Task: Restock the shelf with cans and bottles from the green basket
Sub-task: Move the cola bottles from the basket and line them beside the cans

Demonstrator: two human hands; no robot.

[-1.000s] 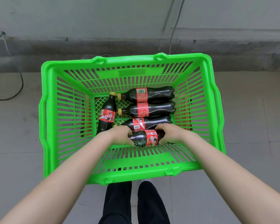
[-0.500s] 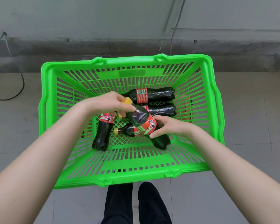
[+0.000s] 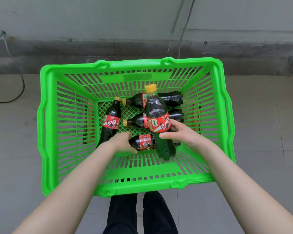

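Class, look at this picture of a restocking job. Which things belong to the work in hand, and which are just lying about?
Part of the job:
- green basket
- tilted cola bottle, held by the right hand
- lying cola bottle, gripped by the left hand
- three more cola bottles lying in the basket

Just lying about:
- black cable on the floor
- grey wires on the wall

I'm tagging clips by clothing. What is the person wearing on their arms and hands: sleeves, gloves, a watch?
Nothing shows on them. The left forearm and right forearm are bare to the frame's edge, no sleeve in view. The left hand and right hand have no gloves, and no watch, bracelet or ring is visible. Black trousers show below.
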